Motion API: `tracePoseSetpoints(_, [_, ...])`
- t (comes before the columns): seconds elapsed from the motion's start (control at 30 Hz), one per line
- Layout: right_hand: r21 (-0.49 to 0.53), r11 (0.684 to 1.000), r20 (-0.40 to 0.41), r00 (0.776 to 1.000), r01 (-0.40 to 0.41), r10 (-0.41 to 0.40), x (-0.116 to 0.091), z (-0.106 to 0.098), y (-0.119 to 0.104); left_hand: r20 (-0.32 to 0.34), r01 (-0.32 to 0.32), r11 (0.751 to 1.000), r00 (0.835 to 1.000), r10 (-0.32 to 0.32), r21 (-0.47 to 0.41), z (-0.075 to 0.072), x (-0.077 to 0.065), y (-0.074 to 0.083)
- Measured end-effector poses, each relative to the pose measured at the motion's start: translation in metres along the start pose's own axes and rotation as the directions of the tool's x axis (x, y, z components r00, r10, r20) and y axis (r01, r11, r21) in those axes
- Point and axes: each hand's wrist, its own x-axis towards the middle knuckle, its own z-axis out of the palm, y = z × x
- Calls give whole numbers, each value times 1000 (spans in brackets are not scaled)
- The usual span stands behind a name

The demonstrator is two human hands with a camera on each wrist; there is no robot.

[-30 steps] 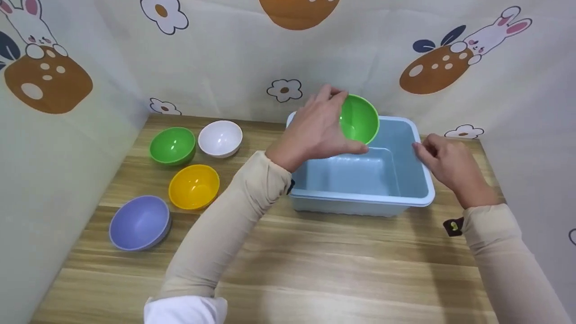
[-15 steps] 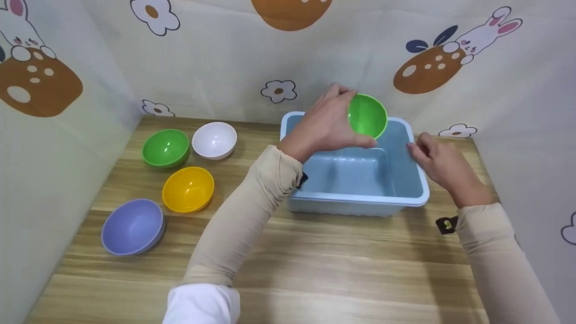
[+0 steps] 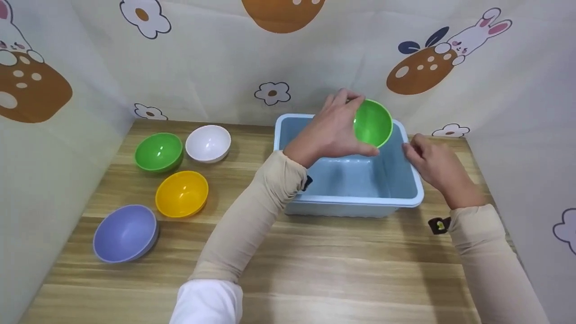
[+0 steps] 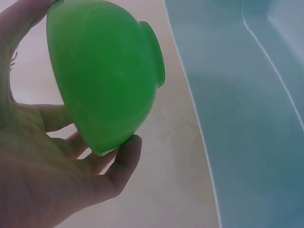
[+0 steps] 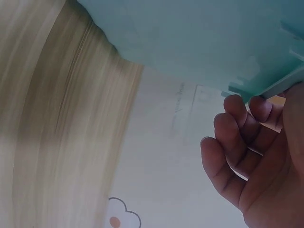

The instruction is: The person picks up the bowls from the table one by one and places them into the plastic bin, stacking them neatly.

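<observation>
My left hand [image 3: 330, 130] holds a bright green bowl [image 3: 375, 123] over the back right part of a light blue plastic basin [image 3: 351, 200]. The bowl is tipped on its side, its opening facing me in the head view. Fingers and thumb span its rim; in the left wrist view the bowl's rounded outside and foot [image 4: 154, 54] show. At the basin's right rim, my right hand [image 3: 438, 166] pinches the edge with curled fingers. From below, the right wrist view shows this hand [image 5: 256, 152] against the basin's outer wall [image 5: 190, 38].
On the wooden table [image 3: 342, 265], left of the basin, stand a green bowl [image 3: 159, 152], a white bowl [image 3: 208, 144], a yellow bowl [image 3: 182, 194] and a larger purple bowl [image 3: 126, 234]. A patterned cloth wall [image 3: 216, 58] rises behind the table and at both sides.
My left hand has carried the green bowl a little to the right over the basin, and it now sits slightly lower. The right hand stays on the rim. The head view has shifted slightly.
</observation>
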Motion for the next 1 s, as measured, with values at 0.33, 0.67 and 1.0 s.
tracePoseSetpoints(0.33, [-61,998,11,1000,18,-17,-5,6,-7,45,30,999,999,-28,-32,18,7,-7])
tracePoseSetpoints(0.67, [-73,997,40,999,-6,9,-4,-2,-4,96,-27,999,995,31,-37,33,17,-8])
tracePoseSetpoints(1.0, [-49,999,34,999,-9,10,-5,1,-2,188,-84,996,979,83,-3,45,19,-12])
